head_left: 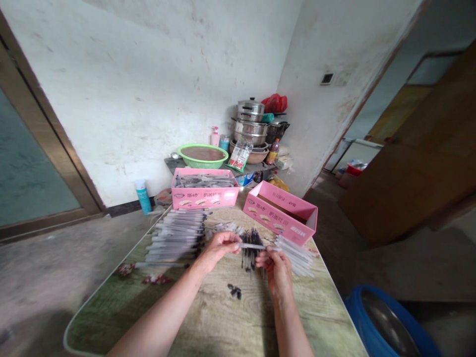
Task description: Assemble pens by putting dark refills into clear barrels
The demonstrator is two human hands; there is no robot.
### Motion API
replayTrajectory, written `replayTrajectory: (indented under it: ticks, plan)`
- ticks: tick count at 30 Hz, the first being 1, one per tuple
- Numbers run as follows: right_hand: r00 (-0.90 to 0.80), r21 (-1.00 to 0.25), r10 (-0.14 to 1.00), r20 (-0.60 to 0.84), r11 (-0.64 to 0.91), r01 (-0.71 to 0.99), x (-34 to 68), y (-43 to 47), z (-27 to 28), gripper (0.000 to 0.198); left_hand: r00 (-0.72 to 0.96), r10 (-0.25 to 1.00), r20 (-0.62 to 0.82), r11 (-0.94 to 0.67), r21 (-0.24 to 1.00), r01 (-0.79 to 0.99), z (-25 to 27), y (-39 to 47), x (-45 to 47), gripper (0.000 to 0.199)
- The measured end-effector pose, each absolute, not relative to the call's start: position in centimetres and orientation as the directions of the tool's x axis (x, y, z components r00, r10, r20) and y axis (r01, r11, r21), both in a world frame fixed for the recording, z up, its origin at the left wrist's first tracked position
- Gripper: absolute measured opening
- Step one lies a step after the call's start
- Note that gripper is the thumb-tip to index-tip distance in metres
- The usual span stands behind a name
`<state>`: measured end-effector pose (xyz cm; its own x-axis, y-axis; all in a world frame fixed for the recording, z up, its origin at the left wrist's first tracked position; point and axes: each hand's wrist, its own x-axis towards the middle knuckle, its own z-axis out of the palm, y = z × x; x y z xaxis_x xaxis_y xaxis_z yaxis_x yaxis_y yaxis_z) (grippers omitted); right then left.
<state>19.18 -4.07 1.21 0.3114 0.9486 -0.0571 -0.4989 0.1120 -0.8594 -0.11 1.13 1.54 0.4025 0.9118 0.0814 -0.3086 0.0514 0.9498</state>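
Observation:
My left hand (pixel 223 242) and my right hand (pixel 274 265) pinch a translucent pen barrel (pixel 252 246) from its two ends, level above the table. Below the barrel lies a bunch of thin dark pieces (pixel 253 260), perhaps pen refills. Beside my right hand more translucent barrels (pixel 297 255) are stacked. A long row of pens with dark ends (pixel 173 235) covers the table left of my left hand. Small whitish parts (pixel 225 227) sit behind my left hand. Closer to me are several small black pieces (pixel 235 291), possibly caps.
A pink box (pixel 204 200) full of pens stands at the back left of the table (pixel 223 327); another pink box (pixel 278 220) stands at the back right. Behind them, a shelf carries a green basin (pixel 204 162) and stacked pots (pixel 251 130). A blue tub (pixel 357 307) is at lower right.

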Motion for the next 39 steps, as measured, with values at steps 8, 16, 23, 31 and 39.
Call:
replayTrajectory:
  ticks: [8,16,23,31,39]
  plan:
    - [0.328,-0.872,0.944,-0.035,0.132,-0.471,19.14,-4.08,1.22,0.029,0.384,0.920,0.079,0.044,0.952,-0.301,1.47,1.13,-0.07,0.031]
    - [0.342,-0.869,0.939,-0.028,0.146,-0.473,19.19,-4.05,1.30,0.028,0.387,0.918,0.085,0.042,0.950,-0.308,1.78,0.91,-0.12,0.029]
    - [0.345,-0.871,0.938,-0.031,0.144,-0.470,19.22,-4.04,1.23,0.028,0.379,0.922,0.082,0.039,0.953,-0.302,1.85,0.86,-0.09,0.031]
    - [0.351,-0.874,0.936,-0.025,0.150,-0.462,19.26,-3.94,0.95,0.028,0.378,0.923,0.073,0.040,0.958,-0.283,1.31,1.13,-0.01,0.034]
    - [0.349,-0.877,0.936,-0.038,0.136,-0.460,19.14,-4.01,1.08,0.029,0.348,0.936,0.046,0.048,0.965,-0.258,0.91,1.22,0.11,0.036]
